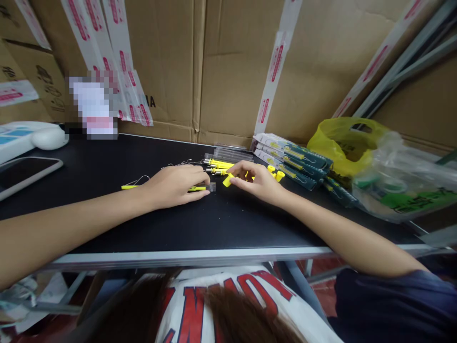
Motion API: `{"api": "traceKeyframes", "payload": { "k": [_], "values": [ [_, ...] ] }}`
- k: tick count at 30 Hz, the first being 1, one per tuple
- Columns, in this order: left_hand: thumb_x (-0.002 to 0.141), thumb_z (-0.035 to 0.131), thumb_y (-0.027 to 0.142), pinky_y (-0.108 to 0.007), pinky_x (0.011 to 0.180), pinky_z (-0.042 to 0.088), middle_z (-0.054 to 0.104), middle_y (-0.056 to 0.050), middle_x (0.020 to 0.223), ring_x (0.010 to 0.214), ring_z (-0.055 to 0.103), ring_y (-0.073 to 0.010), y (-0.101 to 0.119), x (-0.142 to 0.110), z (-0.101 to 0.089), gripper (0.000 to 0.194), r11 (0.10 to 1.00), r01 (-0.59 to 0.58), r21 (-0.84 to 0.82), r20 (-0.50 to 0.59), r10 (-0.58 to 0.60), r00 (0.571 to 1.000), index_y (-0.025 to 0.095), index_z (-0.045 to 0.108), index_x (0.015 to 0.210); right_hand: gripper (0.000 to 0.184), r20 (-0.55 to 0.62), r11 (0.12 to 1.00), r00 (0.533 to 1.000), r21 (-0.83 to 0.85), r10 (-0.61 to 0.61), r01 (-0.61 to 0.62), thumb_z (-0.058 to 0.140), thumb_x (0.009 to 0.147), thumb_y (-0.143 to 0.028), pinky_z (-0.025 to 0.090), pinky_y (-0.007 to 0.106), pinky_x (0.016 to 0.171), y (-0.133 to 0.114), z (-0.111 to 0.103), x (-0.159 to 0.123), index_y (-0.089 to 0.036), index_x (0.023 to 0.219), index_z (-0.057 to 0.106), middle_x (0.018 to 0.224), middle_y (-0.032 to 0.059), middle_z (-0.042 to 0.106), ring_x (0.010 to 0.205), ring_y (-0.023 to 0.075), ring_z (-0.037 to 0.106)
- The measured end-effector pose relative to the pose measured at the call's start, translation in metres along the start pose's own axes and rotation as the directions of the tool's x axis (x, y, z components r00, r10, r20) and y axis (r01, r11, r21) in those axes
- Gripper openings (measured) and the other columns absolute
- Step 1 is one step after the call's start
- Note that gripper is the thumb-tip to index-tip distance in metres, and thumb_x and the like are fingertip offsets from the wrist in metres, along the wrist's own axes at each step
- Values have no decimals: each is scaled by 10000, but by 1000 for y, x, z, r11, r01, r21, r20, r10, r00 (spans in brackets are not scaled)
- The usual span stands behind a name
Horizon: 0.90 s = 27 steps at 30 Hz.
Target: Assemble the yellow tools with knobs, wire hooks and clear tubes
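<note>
My left hand [178, 186] lies low over the black table, fingers closed round a slim clear tube with a yellow rod inside [197, 188]. The tube's clear end sticks out past the fingertips towards the right. Between thumb and fingers, my right hand [259, 181] pinches a small yellow plastic cap [227, 180], a short gap from that end. Behind the hands lie several yellow rods with metal ends [218, 164]. More yellow caps [279, 176] sit beyond the right hand, which partly hides them. A yellow piece with a wire hook [130, 186] shows by the left wrist.
Clear tubes [232, 154] lie at the back. Stacked printed boxes [293, 159] stand to the right, beside a yellow plastic bag [342, 143] and a clear bag [403, 186]. A phone [28, 174] rests at the left. Cardboard [235, 85] walls off the back.
</note>
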<state>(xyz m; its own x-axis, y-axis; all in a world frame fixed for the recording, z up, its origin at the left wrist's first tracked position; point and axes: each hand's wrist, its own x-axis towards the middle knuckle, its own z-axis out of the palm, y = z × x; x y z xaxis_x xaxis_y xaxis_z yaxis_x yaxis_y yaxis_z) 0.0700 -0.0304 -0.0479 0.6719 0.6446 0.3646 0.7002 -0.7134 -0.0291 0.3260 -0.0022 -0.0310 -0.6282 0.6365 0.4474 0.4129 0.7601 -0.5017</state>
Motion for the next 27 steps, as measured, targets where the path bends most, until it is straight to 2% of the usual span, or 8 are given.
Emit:
{"api": "traceKeyframes", "payload": {
  "k": [5, 9, 12, 15, 19, 23, 25, 27],
  "values": [
    [939, 469, 396, -309, 797, 441, 630, -42, 1039, 966, 589, -214, -1, 1, 0, 267, 999, 4, 54, 31, -6, 1000, 225, 644, 1045, 170, 141, 983, 988, -165, -56, 79, 627, 850, -268, 421, 243, 639, 2, -1, 1, -149, 961, 679, 860, 49, 677, 670, 116, 538],
    [940, 467, 382, -346, 831, 457, 629, -63, 1059, 963, 590, -229, -3, 2, 1, 308, 995, -1, 97, -7, 2, 1000, 190, 635, 1112, 176, 119, 971, 989, -212, -86, 109, 630, 852, -261, 421, 245, 654, 1, -1, 0, -143, 973, 681, 859, 55, 677, 693, 125, 552],
    [942, 448, 380, -355, 815, 465, 631, -75, 1050, 952, 591, -236, -5, 2, 2, 333, 993, 10, 121, -37, -6, 999, 175, 626, 1136, 162, 128, 971, 990, -221, -63, 90, 635, 846, -251, 419, 246, 664, 1, 0, 0, -144, 959, 679, 876, 58, 680, 700, 124, 555],
    [947, 429, 380, -355, 784, 471, 634, -83, 1042, 930, 595, -236, -6, 2, 3, 345, 989, 7, 149, -68, 3, 998, 170, 622, 1141, 150, 137, 981, 990, -194, 24, 3, 645, 832, -256, 411, 245, 646, 1, 2, 0, -149, 934, 667, 856, 48, 674, 683, 120, 550],
    [956, 429, 356, -330, 734, 463, 644, -97, 1022, 877, 598, -224, 1, 1, -2, 317, 961, -98, 259, -167, 144, 975, 158, 629, 1101, 218, 89, 979, 978, 60, 188, -194, 583, 875, -363, 373, 222, 551, 1, 2, 2, -146, 874, 590, 676, 3, 613, 576, 97, 505],
    [967, 429, 303, -308, 676, 435, 656, -77, 895, 770, 596, -189, 16, 0, -7, 267, 882, -290, 371, -233, 391, 890, 161, 651, 1013, 337, 85, 870, 944, 369, 318, -326, 593, 846, -495, 275, 185, 424, -2, -1, 5, -171, 830, 500, 593, -46, 554, 445, 51, 384],
    [962, 442, 282, -312, 651, 420, 640, -57, 823, 722, 585, -184, 21, 0, -8, 250, 856, -331, 396, -228, 441, 868, 154, 639, 1050, 370, 132, 814, 925, 442, 355, -376, 639, 804, -515, 229, 172, 390, -5, -2, 5, -178, 826, 485, 577, -61, 545, 409, 35, 335],
    [956, 452, 271, -317, 640, 409, 623, -42, 782, 694, 572, -182, 23, 0, -8, 250, 849, -334, 410, -220, 447, 867, 150, 622, 1093, 376, 173, 771, 910, 486, 376, -411, 668, 780, -506, 199, 162, 377, -9, -1, 4, -184, 824, 480, 566, -70, 542, 389, 26, 306]
  ]
}}
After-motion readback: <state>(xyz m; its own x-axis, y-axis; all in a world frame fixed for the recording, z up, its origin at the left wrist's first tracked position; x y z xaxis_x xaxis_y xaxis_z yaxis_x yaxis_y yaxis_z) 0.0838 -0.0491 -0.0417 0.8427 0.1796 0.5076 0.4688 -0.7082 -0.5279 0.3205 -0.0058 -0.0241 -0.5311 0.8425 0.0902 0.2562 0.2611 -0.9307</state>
